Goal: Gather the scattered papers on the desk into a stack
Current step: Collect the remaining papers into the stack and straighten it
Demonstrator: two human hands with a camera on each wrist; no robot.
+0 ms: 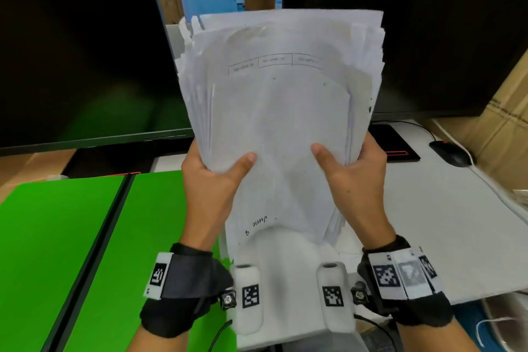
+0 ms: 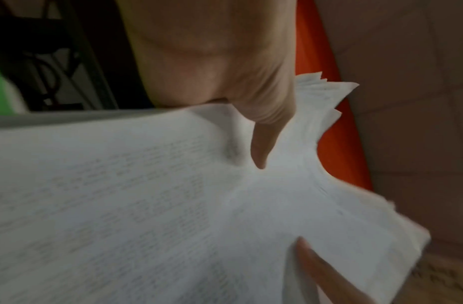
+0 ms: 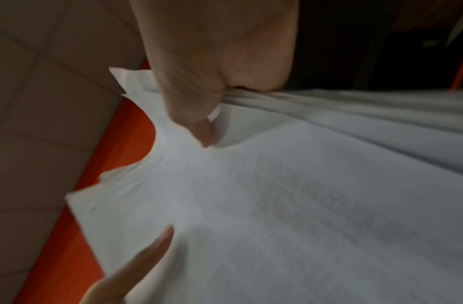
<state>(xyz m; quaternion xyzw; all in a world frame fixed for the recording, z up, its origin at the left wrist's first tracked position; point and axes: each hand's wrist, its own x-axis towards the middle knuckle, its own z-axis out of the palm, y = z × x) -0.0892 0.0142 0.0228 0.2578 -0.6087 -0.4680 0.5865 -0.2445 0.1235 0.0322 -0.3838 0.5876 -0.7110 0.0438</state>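
The gathering looks all but done: the papers are already one thick bundle, lifted clear of the desk and held upright in front of the two dark monitors, above the desk's near edge. The left hand grips the bundle's left side and the right hand its right, each with the thumb pressed flat on the front sheet and the fingers curled behind. What seems left is squaring up, so the next move likely calls for tapping the bottom edge on the desk and laying the stack flat. The sheets are white, crumpled and faintly printed, their side and top edges ragged and fanned, with handwriting near the lower end.
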